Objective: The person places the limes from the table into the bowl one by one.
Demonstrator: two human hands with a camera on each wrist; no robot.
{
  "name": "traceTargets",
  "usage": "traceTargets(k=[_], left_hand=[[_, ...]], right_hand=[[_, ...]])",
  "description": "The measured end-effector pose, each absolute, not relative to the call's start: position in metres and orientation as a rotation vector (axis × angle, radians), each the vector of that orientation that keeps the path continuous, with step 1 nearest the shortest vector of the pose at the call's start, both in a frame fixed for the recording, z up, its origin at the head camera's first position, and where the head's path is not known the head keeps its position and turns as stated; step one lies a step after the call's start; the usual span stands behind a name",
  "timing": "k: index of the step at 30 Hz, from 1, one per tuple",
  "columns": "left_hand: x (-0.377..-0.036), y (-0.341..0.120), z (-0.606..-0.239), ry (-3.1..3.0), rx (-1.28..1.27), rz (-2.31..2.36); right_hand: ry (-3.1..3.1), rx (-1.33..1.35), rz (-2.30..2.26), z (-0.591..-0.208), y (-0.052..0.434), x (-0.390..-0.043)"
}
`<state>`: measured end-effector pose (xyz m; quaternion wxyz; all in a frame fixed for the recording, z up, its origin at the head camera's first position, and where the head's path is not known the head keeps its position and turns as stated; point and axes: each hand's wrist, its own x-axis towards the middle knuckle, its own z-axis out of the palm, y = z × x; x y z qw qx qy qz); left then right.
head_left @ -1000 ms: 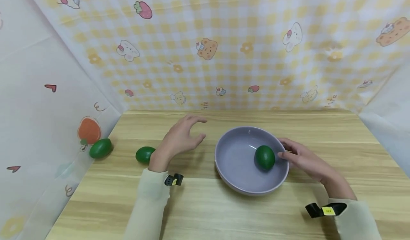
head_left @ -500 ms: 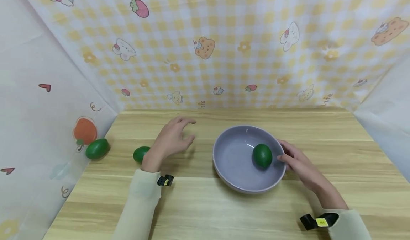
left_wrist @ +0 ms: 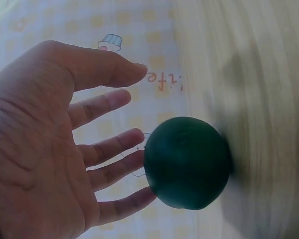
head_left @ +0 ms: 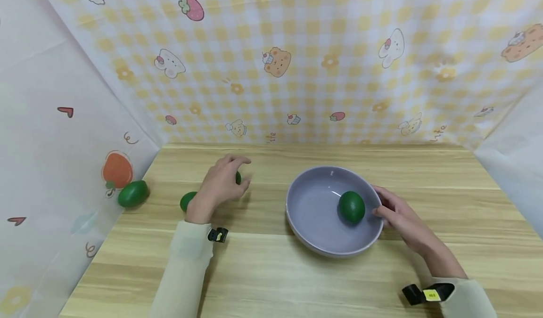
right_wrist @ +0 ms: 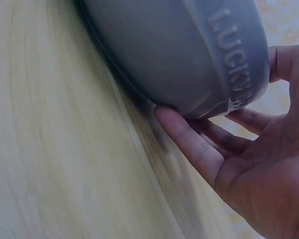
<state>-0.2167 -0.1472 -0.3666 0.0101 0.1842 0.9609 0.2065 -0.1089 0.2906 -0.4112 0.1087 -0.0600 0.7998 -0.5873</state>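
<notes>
A grey bowl stands on the wooden table with a dark green oval fruit inside it, near its right wall. My right hand grips the bowl's right rim; in the right wrist view its fingers lie under the bowl's outer wall, with the thumb up by the rim. My left hand hovers over another green fruit, mostly hidden behind it. In the left wrist view the left hand is spread, with the fingertips at the side of that fruit.
Two more green fruits lie at the left: one just behind my left wrist, one against the left curtain wall. Patterned cloth walls close in the table at the back and on both sides.
My left hand has moved left and lowered over a green fruit that now shows by its fingers. The right hand stays on the bowl's rim; the bowl has not shifted.
</notes>
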Motion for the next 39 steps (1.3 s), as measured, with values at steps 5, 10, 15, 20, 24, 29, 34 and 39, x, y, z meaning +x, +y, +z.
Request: traceTargets(k=[5, 10, 15, 20, 24, 29, 34, 39], left_hand=[[-0.218, -0.15, -0.369, 2.976, 0.544, 0.657], [-0.219, -0.155, -0.372, 2.949, 0.504, 0.659], [-0.219, -0.162, -0.374, 2.931, 0.471, 0.652], [-0.221, -0.167, -0.376, 2.902, 0.437, 0.664], [-0.222, -0.17, -0.378, 2.892, 0.425, 0.659], [-0.222, -0.169, -0.379, 2.88, 0.438, 0.656], [-0.221, -0.168, -0.379, 2.87, 0.416, 0.642], [-0.221, -0.169, -0.379, 2.856, 0.424, 0.626]], right_hand=[[2.345, -0.183, -1.73, -0.411, 0.291, -0.109], [2.344, -0.192, -1.72, -0.412, 0.291, -0.109], [2.342, -0.194, -1.712, -0.412, 0.292, -0.11], [2.342, -0.194, -1.711, -0.412, 0.292, -0.11], [2.337, -0.193, -1.718, -0.412, 0.292, -0.11], [2.334, -0.199, -1.722, -0.412, 0.292, -0.11], [2.333, -0.198, -1.724, -0.412, 0.292, -0.11], [2.341, -0.195, -1.713, -0.412, 0.292, -0.11]])
